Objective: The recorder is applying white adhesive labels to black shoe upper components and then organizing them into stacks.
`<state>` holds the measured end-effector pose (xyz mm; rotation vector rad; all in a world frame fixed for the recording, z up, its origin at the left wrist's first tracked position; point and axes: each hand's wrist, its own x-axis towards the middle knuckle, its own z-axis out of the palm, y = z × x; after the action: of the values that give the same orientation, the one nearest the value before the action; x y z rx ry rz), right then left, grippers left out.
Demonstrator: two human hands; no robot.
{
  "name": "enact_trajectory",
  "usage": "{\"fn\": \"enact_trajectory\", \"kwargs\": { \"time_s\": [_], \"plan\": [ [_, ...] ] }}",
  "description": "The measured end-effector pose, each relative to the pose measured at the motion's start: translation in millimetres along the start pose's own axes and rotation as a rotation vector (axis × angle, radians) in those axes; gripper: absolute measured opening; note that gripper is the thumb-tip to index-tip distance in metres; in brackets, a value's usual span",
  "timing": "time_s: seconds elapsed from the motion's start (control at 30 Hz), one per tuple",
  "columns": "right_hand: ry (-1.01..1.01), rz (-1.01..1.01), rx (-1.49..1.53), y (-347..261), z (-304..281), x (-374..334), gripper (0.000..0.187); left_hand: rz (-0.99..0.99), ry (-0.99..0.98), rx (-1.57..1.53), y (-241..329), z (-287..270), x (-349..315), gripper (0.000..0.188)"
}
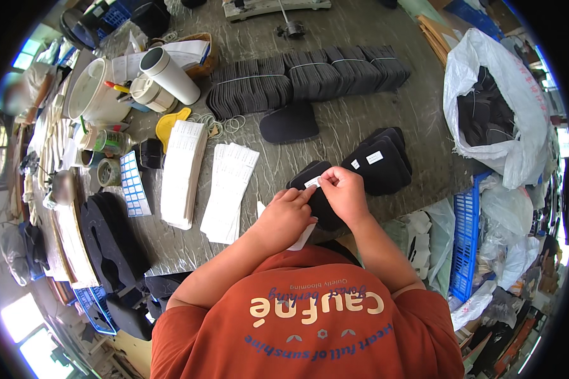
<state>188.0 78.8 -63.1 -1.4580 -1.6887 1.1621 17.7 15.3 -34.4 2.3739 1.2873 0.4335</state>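
A black rounded pad (pixel 325 213) lies on the table in front of me, partly covered by my hands. A small white label (pixel 312 182) sits on its upper part. My right hand (pixel 346 197) pinches the label's right end between thumb and fingertips. My left hand (pixel 283 218) is closed beside it, one fingertip touching the label's lower edge. A white paper strip (pixel 303 238) sticks out from under my left hand, seemingly held in it. To the right, a stack of black pads (pixel 383 165) bears white labels on top.
Bundled black pads (pixel 310 76) form a long row, with a loose pad (pixel 289 123) before it. White label sheets (pixel 229 189) and a thicker stack (pixel 183 174) lie left, near a white tumbler (pixel 171 76). A white sack (pixel 518 126) and blue crate (pixel 465 240) stand right.
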Motion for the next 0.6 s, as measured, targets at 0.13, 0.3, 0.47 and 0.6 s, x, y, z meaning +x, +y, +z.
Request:
{"fn": "enact_trajectory", "kwargs": {
  "time_s": [0.13,0.3,0.47,0.6],
  "plan": [
    [0.046,0.021,-0.106,-6.8,0.3,-0.3,0.018,-0.02,-0.04,0.035,1.9,0.2,6.1,0.029],
    [0.188,-0.151,-0.248,4.4,-3.7,9.0,0.023,-0.049,-0.074,0.102,2.3,2.0,15.6,0.029],
    [0.156,-0.248,-0.23,16.2,-7.1,10.4,0.018,-0.073,-0.078,0.014,-1.8,-0.2,10.5,0.027],
    [0.068,-0.043,-0.07,27.5,-43.7,23.0,0.019,-0.075,0.065,-0.086,-6.2,2.8,-0.9,0.024]
  ]
}}
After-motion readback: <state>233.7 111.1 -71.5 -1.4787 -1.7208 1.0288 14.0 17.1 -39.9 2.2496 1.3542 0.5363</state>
